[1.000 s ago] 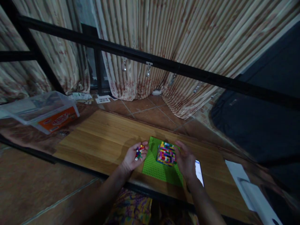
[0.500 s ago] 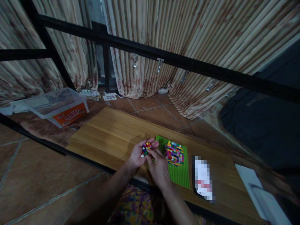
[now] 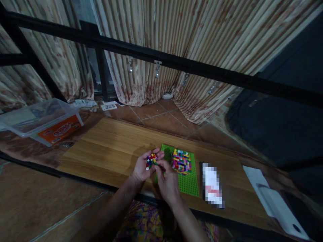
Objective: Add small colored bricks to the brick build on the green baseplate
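My left hand [image 3: 142, 168] is turned palm up and cupped, holding a small heap of coloured toy bricks [image 3: 151, 159]. Over its edge, my right hand [image 3: 168, 179] has thumb and forefinger pinched together close to the heap. Whatever sits between those fingertips is too small to make out. Just right of both hands, a many-coloured block built of bricks [image 3: 181, 162] stands on a green studded baseplate [image 3: 190, 186]. Part of the baseplate's left side is hidden behind my right hand.
The wooden board [image 3: 111, 141] carries the baseplate and a blurred-out object with a dark edge [image 3: 213, 186]. A clear plastic box [image 3: 50, 121] with an orange label stands at left. White flat items [image 3: 275, 198] lie at right. A black metal bar [image 3: 171, 58] crosses before the curtains.
The view has swung right, so everything sits further left. My right fingertips have drawn slightly back from the left palm, and more of the bricks show.
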`<move>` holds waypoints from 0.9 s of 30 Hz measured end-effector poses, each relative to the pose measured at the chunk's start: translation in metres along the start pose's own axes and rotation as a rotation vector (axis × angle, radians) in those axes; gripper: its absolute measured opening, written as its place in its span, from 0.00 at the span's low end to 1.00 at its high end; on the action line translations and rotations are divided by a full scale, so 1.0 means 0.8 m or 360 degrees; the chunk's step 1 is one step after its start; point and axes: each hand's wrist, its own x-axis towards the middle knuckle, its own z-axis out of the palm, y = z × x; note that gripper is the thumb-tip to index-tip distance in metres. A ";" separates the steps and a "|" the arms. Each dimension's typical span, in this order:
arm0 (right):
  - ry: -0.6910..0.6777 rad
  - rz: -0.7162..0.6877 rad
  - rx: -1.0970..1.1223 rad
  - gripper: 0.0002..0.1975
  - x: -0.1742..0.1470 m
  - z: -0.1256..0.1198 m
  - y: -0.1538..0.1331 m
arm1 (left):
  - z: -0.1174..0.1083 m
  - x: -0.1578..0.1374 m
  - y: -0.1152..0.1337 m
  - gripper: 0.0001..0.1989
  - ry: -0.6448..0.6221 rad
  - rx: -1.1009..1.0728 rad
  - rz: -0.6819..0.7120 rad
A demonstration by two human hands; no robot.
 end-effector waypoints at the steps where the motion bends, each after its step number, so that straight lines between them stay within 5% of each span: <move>1: 0.0027 0.0026 0.0074 0.08 -0.001 -0.007 -0.001 | 0.000 -0.001 0.000 0.17 0.0007 0.0011 -0.0016; 11: 0.0704 0.0444 0.0291 0.15 0.013 -0.107 0.069 | 0.005 -0.003 -0.002 0.14 0.0114 0.0065 0.0034; 17: 0.0644 0.0385 -0.0081 0.13 0.038 -0.131 0.111 | 0.005 -0.001 -0.001 0.14 0.0098 0.0089 0.0025; 27: 0.0292 0.0107 -0.0415 0.15 0.059 -0.131 0.119 | 0.002 0.002 -0.001 0.13 0.0072 0.0091 -0.0002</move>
